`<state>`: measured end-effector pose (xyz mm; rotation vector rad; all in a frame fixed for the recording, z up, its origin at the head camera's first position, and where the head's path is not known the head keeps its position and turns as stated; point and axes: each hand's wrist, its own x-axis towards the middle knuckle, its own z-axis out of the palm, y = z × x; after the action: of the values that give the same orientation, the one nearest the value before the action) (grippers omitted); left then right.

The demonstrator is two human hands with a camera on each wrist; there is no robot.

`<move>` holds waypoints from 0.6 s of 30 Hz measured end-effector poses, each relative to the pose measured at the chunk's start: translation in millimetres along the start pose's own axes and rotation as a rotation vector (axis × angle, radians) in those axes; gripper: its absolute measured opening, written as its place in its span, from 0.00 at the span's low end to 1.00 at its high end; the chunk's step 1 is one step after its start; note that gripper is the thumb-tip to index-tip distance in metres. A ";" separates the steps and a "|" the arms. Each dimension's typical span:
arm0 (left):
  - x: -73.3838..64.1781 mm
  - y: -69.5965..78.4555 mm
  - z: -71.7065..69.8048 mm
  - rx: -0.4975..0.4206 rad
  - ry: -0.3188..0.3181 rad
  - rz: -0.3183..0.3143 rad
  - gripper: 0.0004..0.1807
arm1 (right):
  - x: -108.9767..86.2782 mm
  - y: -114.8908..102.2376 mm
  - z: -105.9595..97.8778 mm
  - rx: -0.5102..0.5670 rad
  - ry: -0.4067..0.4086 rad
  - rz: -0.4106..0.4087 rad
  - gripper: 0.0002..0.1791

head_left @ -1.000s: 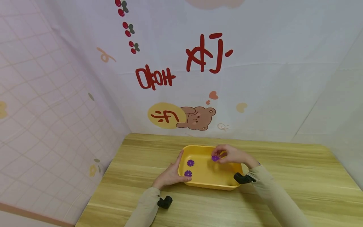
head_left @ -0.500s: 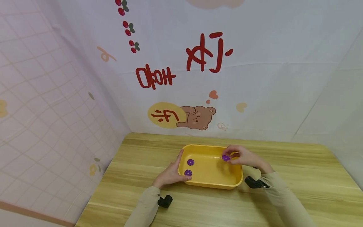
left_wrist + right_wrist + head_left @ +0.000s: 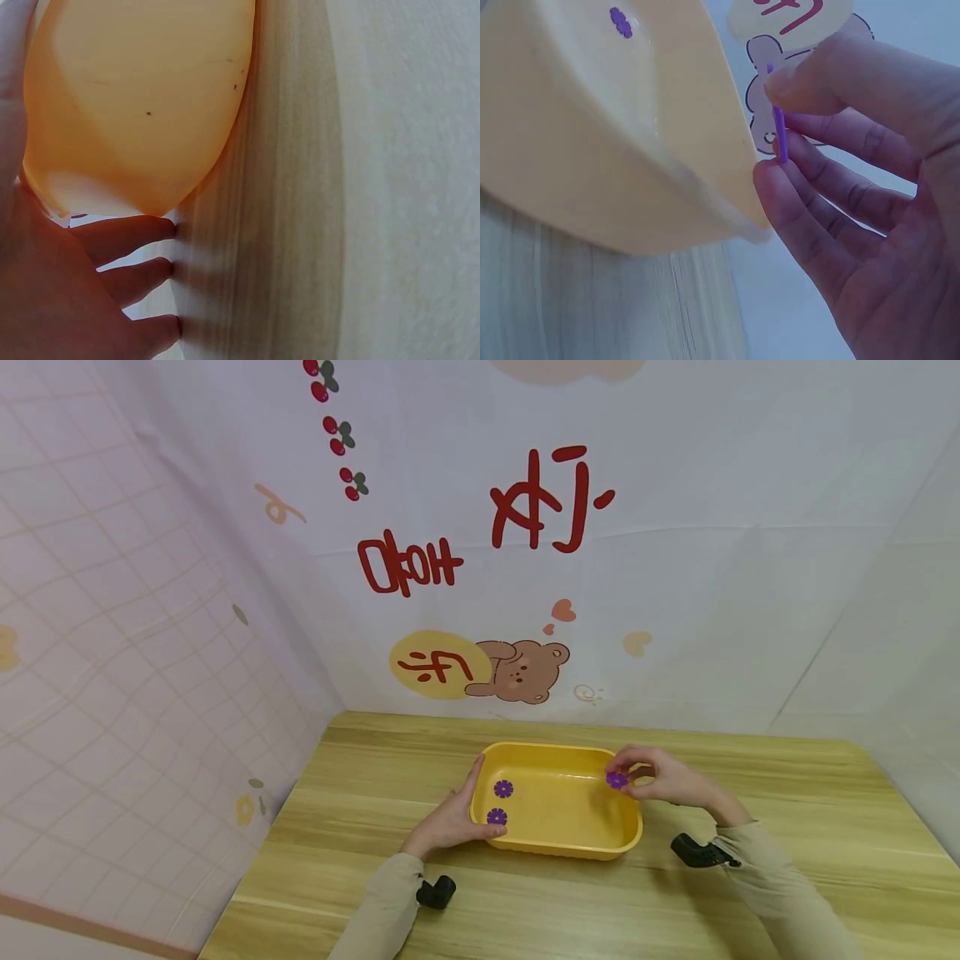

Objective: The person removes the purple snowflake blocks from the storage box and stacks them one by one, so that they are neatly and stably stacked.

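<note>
A shallow yellow plastic basin [image 3: 558,810] stands on the wooden table. My left hand [image 3: 453,822] spans its left end, with the thumb across the front rim and the index finger along the side. In the left wrist view, the other fingers [image 3: 127,281] of that hand rest beside the basin's outer wall [image 3: 142,97]. Thumb and fingertips of my right hand [image 3: 671,781] pinch a purple snowflake disc [image 3: 617,780] by the basin's back right corner. The right wrist view shows this disc [image 3: 780,131] edge-on. Two more purple snowflake discs [image 3: 503,788] lie at the basin's left end.
A white printed cloth [image 3: 690,568] with a bear and red characters hangs behind the table's back edge. Another cloth, with a grid pattern [image 3: 135,610], is at the left. Bare tabletop [image 3: 795,810] extends right of the basin.
My right hand has carried the pinched disc rightward, from over the basin's middle to its back right corner. The left hand, the basin and the discs lying in it have stayed put.
</note>
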<state>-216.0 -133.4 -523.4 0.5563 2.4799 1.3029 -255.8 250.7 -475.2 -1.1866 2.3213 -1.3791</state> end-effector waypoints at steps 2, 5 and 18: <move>0.1 0.2 -0.2 0.000 0.000 0.002 0.66 | -3.5 2.9 -2.4 -0.019 0.008 -0.007 0.16; 0.2 0.2 -0.3 0.003 -0.001 0.003 0.66 | -9.4 8.1 -6.5 -0.047 0.020 -0.019 0.15; 0.4 -0.4 -1.5 -0.002 -0.008 0.007 0.67 | -36.2 21.8 -23.2 -0.180 0.102 0.008 0.18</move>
<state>-217.1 -134.5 -522.9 0.5691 2.4715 1.3034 -255.8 297.2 -488.0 -1.1781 2.5646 -1.2794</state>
